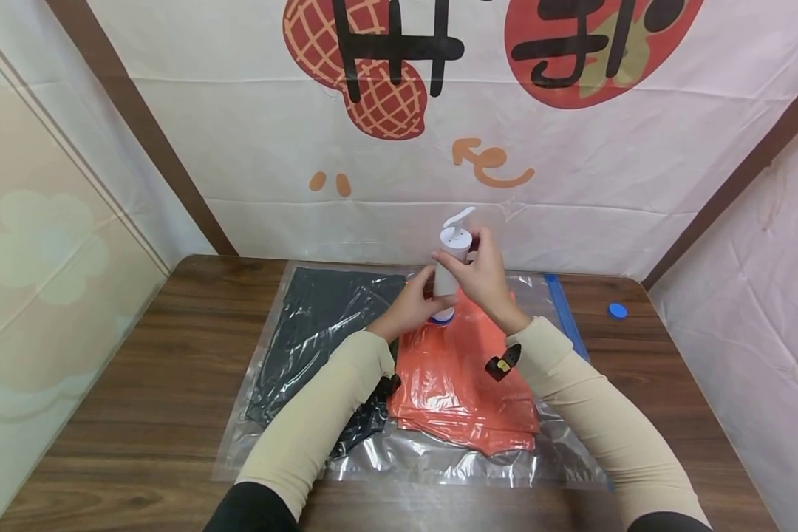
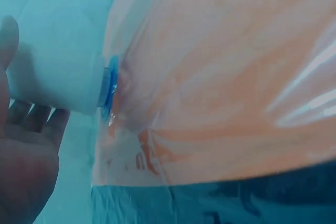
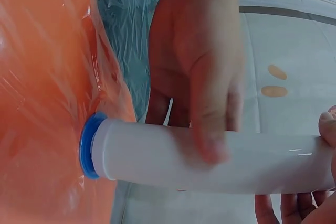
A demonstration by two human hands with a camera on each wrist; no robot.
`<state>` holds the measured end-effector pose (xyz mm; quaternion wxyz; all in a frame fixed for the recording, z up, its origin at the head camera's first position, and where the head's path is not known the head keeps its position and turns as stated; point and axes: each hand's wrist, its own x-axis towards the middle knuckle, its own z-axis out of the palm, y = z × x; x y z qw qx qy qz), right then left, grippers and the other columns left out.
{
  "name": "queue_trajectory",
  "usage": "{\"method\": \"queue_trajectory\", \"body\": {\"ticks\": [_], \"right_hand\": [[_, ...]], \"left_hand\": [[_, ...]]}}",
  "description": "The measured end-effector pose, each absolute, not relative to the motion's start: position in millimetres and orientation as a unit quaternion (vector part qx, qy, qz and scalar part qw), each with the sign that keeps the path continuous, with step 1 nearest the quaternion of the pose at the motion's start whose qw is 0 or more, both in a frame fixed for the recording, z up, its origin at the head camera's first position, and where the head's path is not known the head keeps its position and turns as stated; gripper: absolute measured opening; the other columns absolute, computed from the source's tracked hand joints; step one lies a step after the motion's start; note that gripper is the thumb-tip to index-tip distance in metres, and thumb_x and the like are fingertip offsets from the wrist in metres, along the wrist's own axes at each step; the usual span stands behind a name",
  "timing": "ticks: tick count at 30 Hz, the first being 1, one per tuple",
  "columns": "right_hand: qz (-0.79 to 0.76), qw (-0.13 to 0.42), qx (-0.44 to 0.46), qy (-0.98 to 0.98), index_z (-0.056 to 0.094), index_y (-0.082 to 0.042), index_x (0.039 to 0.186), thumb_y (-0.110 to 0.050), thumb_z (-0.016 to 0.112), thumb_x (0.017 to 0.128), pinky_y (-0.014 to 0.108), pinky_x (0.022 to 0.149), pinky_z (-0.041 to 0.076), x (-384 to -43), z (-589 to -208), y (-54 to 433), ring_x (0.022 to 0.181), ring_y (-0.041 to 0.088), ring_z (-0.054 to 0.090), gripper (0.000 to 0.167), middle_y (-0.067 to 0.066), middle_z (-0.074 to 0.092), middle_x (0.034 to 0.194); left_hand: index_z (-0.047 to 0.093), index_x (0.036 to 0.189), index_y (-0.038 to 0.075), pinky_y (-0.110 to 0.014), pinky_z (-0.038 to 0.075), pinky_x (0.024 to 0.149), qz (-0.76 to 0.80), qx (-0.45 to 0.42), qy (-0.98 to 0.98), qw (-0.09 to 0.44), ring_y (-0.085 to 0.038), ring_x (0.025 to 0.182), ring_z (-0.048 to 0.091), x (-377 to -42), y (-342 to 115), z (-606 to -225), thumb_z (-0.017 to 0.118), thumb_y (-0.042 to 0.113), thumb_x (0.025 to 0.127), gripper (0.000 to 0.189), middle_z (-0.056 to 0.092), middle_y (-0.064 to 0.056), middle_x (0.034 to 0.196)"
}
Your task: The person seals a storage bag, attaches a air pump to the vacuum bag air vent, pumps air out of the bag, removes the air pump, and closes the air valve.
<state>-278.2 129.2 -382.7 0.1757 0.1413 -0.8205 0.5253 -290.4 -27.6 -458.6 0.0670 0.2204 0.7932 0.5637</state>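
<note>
A white hand vacuum pump (image 1: 446, 279) with a T-shaped handle (image 1: 459, 216) stands upright on the blue valve ring (image 3: 89, 145) of a clear storage bag (image 1: 379, 462). My left hand (image 1: 408, 304) grips the pump's lower body, thumb on the near side in the right wrist view. Higher up, just under its cap, my right hand (image 1: 482, 272) holds the cylinder between thumb and fingers. Beneath the clear film lie an orange folded item (image 1: 465, 384) on the right and a black one (image 1: 326, 325) on the left. In the left wrist view, the pump's base (image 2: 92, 85) meets the valve.
A blue round cap (image 1: 617, 310) lies on the wooden table (image 1: 126, 399) to the right of the bag. The bag's blue sealing strip (image 1: 565, 318) runs along its right side. Printed cloth walls (image 1: 253, 148) stand behind and on both sides.
</note>
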Motion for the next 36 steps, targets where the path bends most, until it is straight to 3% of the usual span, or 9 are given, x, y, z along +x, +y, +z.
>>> {"method": "queue_trajectory", "body": {"ticks": [7,20,27,36], "right_hand": [[0.525,0.154,0.140,-0.825,0.048,0.002,0.114,-0.021,0.085,0.086,0.029,0.073,0.046,-279.3,-376.7,132.4,0.090,0.023,0.056,0.052,0.014,0.058,0.103],[0.534,0.132,0.157,-0.820,0.047,0.002,0.119,-0.021,0.083,0.088,0.032,0.077,0.051,-281.2,-379.7,134.2,0.096,0.024,0.058,0.053,0.014,0.058,0.109],[0.551,0.113,0.200,-0.802,0.049,0.005,0.123,-0.016,0.079,0.091,0.044,0.086,0.056,-283.1,-382.4,135.9,0.101,0.027,0.062,0.048,0.017,0.058,0.113],[0.574,0.107,0.191,-0.789,0.042,0.006,0.138,-0.009,0.076,0.093,0.050,0.094,0.050,-279.7,-391.3,137.9,0.110,0.031,0.054,0.059,0.023,0.053,0.124]], "left_hand": [[0.044,0.151,0.006,-0.044,0.045,0.109,0.560,0.239,0.792,0.046,-0.031,0.133,0.054,-290.9,-30.6,-457.9,0.059,0.017,0.105,0.050,0.055,-0.016,0.144],[0.048,0.148,0.003,-0.044,0.046,0.108,0.582,0.220,0.783,0.018,-0.031,0.129,0.057,-287.8,-28.7,-462.9,0.061,0.016,0.103,0.048,0.058,-0.017,0.139],[0.053,0.143,0.006,-0.043,0.048,0.106,0.598,0.173,0.783,0.005,-0.029,0.128,0.058,-283.3,-27.5,-464.0,0.070,0.021,0.099,0.050,0.059,-0.014,0.138],[0.052,0.144,0.009,-0.044,0.046,0.108,0.593,0.175,0.786,0.016,-0.032,0.130,0.056,-281.9,-27.2,-464.4,0.070,0.023,0.098,0.052,0.058,-0.016,0.140]]}}
